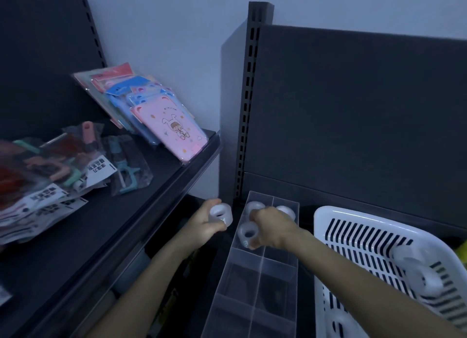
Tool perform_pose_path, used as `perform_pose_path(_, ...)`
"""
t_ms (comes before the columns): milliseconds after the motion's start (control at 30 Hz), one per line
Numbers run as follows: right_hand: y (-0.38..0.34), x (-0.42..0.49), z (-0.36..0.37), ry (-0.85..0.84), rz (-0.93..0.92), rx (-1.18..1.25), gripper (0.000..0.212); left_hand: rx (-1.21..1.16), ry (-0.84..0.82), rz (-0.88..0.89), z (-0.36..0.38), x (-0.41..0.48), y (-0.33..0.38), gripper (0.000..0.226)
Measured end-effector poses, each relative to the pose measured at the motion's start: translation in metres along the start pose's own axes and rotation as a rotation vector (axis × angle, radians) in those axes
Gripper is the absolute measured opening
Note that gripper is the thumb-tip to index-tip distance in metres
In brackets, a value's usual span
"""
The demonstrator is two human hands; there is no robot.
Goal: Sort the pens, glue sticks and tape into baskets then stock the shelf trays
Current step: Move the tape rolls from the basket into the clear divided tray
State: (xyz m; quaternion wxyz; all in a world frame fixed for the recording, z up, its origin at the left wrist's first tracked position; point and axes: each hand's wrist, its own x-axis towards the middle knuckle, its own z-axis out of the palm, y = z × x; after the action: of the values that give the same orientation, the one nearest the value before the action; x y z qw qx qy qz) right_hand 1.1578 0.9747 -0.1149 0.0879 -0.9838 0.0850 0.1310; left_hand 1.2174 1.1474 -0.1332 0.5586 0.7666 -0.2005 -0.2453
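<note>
Clear acrylic divided tray [252, 299], long and split into two rows of compartments, lies on the dark lower shelf with its long axis running away from the person toward the black slotted upright post [249, 110]. At the tray's far end the right hand [270, 227] reaches in from the near right. Its fingers are curled round a translucent white tape roll [248, 233] set low in the far left compartment, with the hole tipped up toward the camera. Behind it in the same compartment sits a rear tape roll [254, 206], and across the middle divider lies a right-row tape roll [286, 211]. Whether either touches the gripped one I cannot tell.

Just left of the tray's far end, outside its wall, the left hand [205, 224] grips a second translucent tape roll [221, 214] and holds it off the shelf. Right of the tray stands a white slotted plastic basket [326, 262] with blurred spare rolls [424, 279] in it.

The left hand is the nearer one to the left row, so its roll probably only has to travel rightward over the tray's left wall. That far compartment is already crowded by the right hand and two rolls, which makes the next compartment toward the person look the likelier slot
</note>
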Motion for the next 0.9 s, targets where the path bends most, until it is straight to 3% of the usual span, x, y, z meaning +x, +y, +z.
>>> perform_pose_path(233, -0.006, 0.006, 0.015, 0.034, -0.007, -0.204, 0.040, -0.021, -0.002, 0.071, -0.005, -0.009, -0.005, 0.039)
perform_pose_path(400, 0.012, -0.008, 0.003, 0.062, -0.054, 0.062, 0.042, 0.056, 0.042, 0.160, 0.002, -0.007, 0.003, 0.043)
perform_pose_path(533, 0.040, -0.038, -0.013, 0.241, -0.028, 0.259, 0.029, 0.357, 0.014, 0.243, 0.018, 0.004, 0.017, 0.036)
perform_pose_path(733, 0.073, -0.081, -0.016, 0.375, 0.065, 0.338, 0.015, 1.186, -0.082, 0.292, 0.048, 0.020, 0.035, 0.035)
perform_pose_path(900, 0.095, -0.103, -0.011, 0.392, 0.144, 0.373, 0.015, 1.419, -0.141, 0.198, 0.059, 0.027, 0.037, 0.035)
